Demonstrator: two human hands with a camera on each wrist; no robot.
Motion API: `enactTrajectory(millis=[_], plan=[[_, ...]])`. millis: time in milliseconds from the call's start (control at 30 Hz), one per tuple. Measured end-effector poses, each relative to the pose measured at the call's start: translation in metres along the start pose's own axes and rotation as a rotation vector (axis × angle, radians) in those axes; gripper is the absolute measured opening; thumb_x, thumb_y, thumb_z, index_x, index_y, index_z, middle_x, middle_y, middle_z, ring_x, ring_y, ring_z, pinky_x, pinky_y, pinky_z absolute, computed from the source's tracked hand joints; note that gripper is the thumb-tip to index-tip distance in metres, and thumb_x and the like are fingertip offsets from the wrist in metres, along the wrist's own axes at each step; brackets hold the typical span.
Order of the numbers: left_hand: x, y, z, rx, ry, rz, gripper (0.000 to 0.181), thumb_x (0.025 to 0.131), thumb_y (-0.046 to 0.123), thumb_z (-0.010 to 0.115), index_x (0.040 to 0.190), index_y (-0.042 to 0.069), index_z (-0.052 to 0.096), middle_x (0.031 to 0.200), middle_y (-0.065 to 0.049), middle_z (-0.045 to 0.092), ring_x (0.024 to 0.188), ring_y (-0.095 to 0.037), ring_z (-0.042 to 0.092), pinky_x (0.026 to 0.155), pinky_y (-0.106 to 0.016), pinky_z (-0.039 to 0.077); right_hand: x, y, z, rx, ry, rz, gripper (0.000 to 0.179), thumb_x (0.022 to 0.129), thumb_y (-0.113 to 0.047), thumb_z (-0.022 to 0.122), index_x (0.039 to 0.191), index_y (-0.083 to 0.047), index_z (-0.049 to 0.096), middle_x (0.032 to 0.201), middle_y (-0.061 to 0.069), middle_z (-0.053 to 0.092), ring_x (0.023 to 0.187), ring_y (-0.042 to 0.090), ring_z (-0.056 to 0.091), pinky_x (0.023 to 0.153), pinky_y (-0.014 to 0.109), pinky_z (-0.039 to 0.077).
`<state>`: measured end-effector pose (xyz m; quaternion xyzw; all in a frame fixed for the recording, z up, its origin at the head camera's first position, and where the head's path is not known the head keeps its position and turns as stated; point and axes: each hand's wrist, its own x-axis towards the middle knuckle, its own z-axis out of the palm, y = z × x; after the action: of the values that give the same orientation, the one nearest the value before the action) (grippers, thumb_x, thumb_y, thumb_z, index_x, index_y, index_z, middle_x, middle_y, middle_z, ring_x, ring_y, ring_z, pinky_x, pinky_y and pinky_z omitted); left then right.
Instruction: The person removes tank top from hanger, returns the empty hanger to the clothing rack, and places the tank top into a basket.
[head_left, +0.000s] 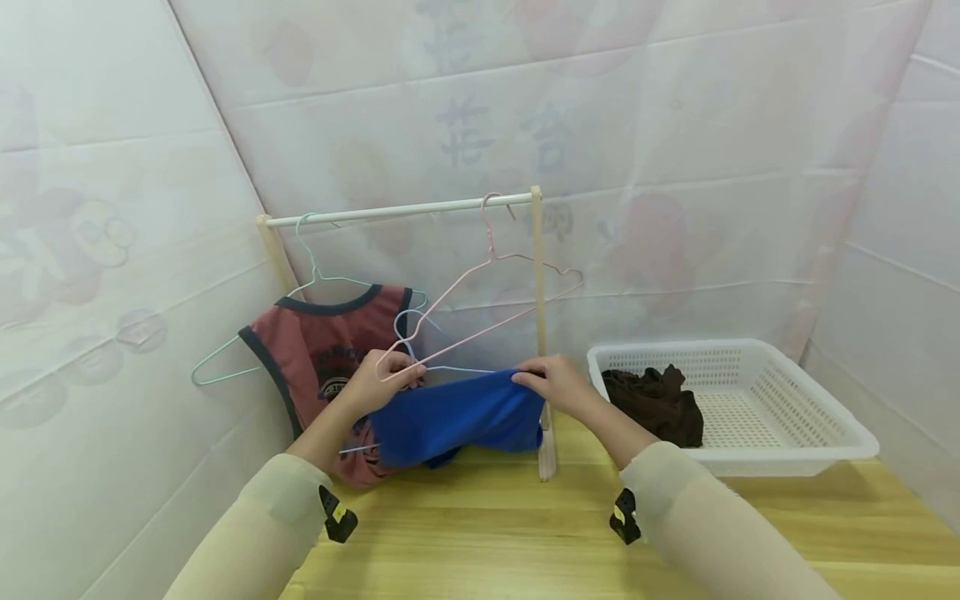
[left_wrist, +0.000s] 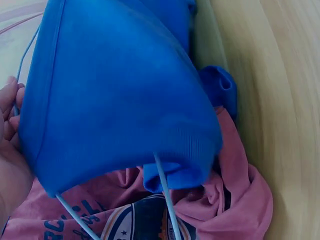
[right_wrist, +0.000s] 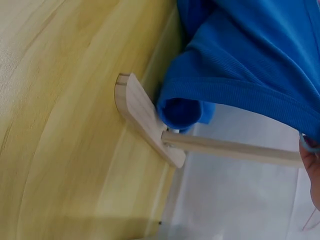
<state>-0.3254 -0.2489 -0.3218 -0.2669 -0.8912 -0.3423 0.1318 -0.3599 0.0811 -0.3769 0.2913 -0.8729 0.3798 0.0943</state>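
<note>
A blue garment [head_left: 459, 417] hangs over a light-blue wire hanger [left_wrist: 168, 200], whose wire ends stick out of the cloth in the left wrist view. My left hand [head_left: 387, 382] grips the hanger near the base of its hook, beside the garment's left part. With thumb and fingers my right hand [head_left: 558, 385] pinches the garment's upper right corner. In the right wrist view the ribbed edge of the cloth runs up to the right fingertips [right_wrist: 311, 167]. The hanger's far end is mostly hidden in the cloth.
A pink hanger [head_left: 490, 242] hangs on the rack's white rail [head_left: 405, 211], in front of my left hand. A red sleeveless shirt [head_left: 300, 354] on a mint hanger [head_left: 318, 271] hangs at left. A white basket [head_left: 817, 417] with dark brown cloth [head_left: 656, 408] stands at right on the wooden table [head_left: 480, 533].
</note>
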Motion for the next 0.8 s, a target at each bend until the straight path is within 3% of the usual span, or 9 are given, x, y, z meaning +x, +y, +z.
enactTrajectory(millis=[167,367,800], plan=[[-0.003,-0.002,0.005,-0.044,0.096,-0.051,0.029,0.094,0.022,0.068,0.073,0.001,0.067,0.058,0.003,0.054,0.05,-0.009,0.043,0.049,-0.025,0.033,-0.005,0.005,-0.009,0.05,0.047,0.079,0.031,0.096,-0.036,0.062,0.116,-0.015,0.073,0.112,0.005,0.073,0.102,0.02,0.069,0.083,0.039,0.057],[-0.004,-0.003,0.008,-0.033,0.192,-0.07,0.029,0.091,0.023,0.071,0.07,0.006,0.062,0.056,0.005,0.042,0.051,-0.012,0.04,0.05,-0.025,0.032,-0.011,0.013,-0.01,0.065,0.16,0.122,0.03,0.096,-0.036,0.063,0.115,-0.015,0.073,0.109,0.004,0.074,0.098,0.019,0.07,0.079,0.037,0.057],[-0.002,0.0,0.006,-0.012,0.211,-0.116,0.034,0.093,0.022,0.069,0.064,0.008,0.056,0.055,0.004,0.04,0.05,-0.013,0.037,0.049,-0.026,0.031,-0.018,0.029,-0.006,0.146,0.265,0.246,0.031,0.094,-0.038,0.065,0.111,-0.014,0.075,0.106,0.007,0.075,0.094,0.02,0.071,0.081,0.038,0.057]])
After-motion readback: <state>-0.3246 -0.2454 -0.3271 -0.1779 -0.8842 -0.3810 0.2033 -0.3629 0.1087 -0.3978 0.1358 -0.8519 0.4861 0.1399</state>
